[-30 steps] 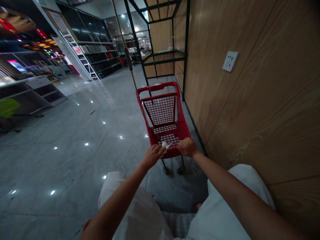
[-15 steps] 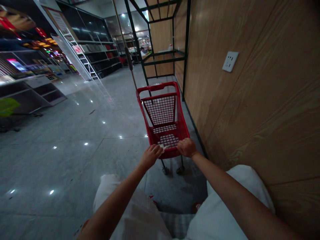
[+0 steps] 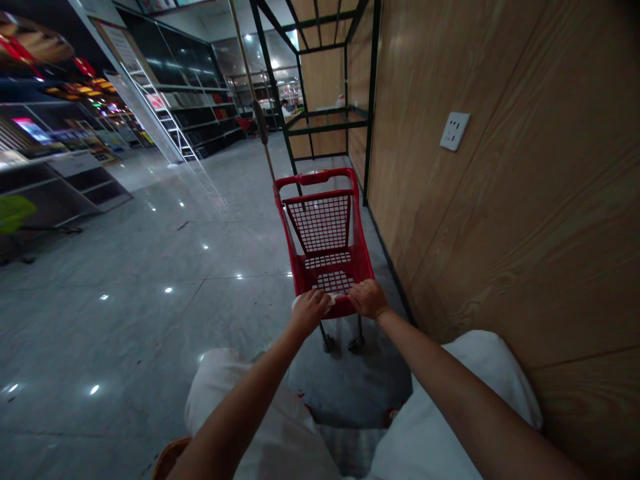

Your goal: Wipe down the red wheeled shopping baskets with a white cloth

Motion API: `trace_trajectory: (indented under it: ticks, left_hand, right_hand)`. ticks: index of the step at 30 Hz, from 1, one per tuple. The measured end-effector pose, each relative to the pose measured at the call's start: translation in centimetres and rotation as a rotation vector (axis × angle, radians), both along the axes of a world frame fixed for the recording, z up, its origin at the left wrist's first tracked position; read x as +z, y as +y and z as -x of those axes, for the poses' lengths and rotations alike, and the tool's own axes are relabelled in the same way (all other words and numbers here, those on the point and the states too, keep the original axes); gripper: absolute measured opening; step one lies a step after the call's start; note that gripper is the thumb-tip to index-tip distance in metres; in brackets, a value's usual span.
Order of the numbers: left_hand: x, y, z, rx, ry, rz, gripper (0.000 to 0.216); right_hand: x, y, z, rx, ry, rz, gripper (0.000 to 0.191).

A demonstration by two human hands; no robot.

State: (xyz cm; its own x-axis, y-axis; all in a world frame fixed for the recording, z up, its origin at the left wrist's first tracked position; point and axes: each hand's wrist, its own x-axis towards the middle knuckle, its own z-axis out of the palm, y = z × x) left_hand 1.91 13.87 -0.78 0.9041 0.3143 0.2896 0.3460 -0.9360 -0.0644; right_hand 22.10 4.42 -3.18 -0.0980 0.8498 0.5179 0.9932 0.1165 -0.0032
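Note:
A small red plastic shopping cart (image 3: 320, 250) stands on wheels between my knees, its handle at the far end. My left hand (image 3: 311, 308) is closed on a white cloth or tissue (image 3: 330, 300), pressing it against the cart's near rim. Bits of the white stuff show on both sides of the fingers. My right hand (image 3: 368, 298) grips the same rim near its right corner, with its fingers curled over the edge. A thin pole (image 3: 250, 80) with a dark sleeve rises from the cart's far left side.
Close on the right runs a wood-panelled wall (image 3: 500, 220) with a white socket (image 3: 455, 131). Behind the cart stands a dark metal rack (image 3: 327, 125). A ladder (image 3: 170, 123), shelving (image 3: 200, 110) and a green chair (image 3: 15, 213) lie to the left across the grey tiled floor (image 3: 165, 333).
My left hand has slid slightly right along the rim with the white cloth or tissue, closer to my right hand. The view has shifted a little; the cart stays in place.

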Motion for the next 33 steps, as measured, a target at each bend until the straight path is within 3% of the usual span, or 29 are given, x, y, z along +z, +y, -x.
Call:
trace_trajectory:
  ticks: [4,9,12,16,19,22,27,30,33]
  left_hand:
    - [0.1,0.7,1.8,-0.011,-0.083,-0.026,0.019]
    - [-0.8,-2.5,-2.8,0.230,-0.094,-0.020,0.011]
    - [-0.7,-2.8,-3.8,0.176,-0.020,-0.003,0.010]
    - [-0.3,-0.6,-0.5,0.063,-0.011,-0.007,0.018]
    - [-0.6,0.4,1.9,0.109,-0.059,-0.047,0.019]
    - [-1.3,0.3,2.3,0.162,-0.119,-0.084,0.018]
    - [-1.5,-0.6,1.6,0.186,-0.176,-0.091,0.017]
    - [-1.4,-1.1,1.4,0.202,-0.189,-0.090,0.015]
    - [-1.4,-1.6,1.3,0.228,-0.202,-0.081,0.015]
  right_hand:
    - [0.2,-0.3,-0.5,-0.007,-0.009,-0.014,0.026]
    - [0.2,0.0,2.0,-0.115,0.029,-0.035,0.027]
    - [0.3,-0.4,2.6,-0.109,0.023,0.014,0.026]
    - [0.5,-1.6,1.1,0.018,-0.041,0.103,0.022]
    - [1.3,-2.1,0.2,0.117,-0.048,0.144,0.020]
    - [4.1,-1.9,1.0,0.100,0.030,0.040,0.016]
    - [13.0,-1.8,4.7,-0.009,-0.004,-0.311,0.021]
    - [17.6,-2.4,6.9,0.046,-0.086,-0.355,0.020]
    - [20.2,-3.1,8.2,0.059,-0.099,-0.341,0.021]
